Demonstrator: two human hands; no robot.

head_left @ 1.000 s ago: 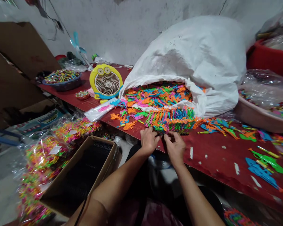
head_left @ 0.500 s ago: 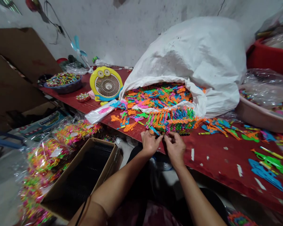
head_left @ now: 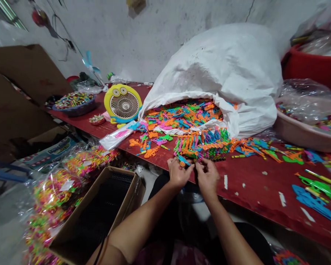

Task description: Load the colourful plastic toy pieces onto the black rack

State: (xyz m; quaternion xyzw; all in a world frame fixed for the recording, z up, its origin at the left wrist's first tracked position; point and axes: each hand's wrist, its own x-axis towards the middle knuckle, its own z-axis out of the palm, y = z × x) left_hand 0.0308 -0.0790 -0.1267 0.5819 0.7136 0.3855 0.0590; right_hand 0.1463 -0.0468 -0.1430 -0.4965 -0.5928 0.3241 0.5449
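At the table's front edge, my left hand (head_left: 178, 173) is closed around a small blue plastic toy (head_left: 184, 160) with a round orange end. My right hand (head_left: 208, 178) is just to its right, thumb and fingers pinched together near the left fingertips. What the right fingers pinch is too small to make out. Right beyond both hands stands a dense row of colourful plastic toys (head_left: 204, 144), orange, blue, green and pink, with round orange ends facing me. Loose toys (head_left: 151, 151) lie left of the row.
Behind the row, a large white sack (head_left: 217, 70) spills more toys. A yellow fan (head_left: 110, 101) stands left of it. A pink basin (head_left: 298, 129) is at right on the red table (head_left: 253, 184). Below left are an open carton (head_left: 127, 206) and bagged toys (head_left: 52, 187).
The view has shifted slightly, and both hands appear a little lower and to the right. They stay close together, with the blue toy still in the left hand.
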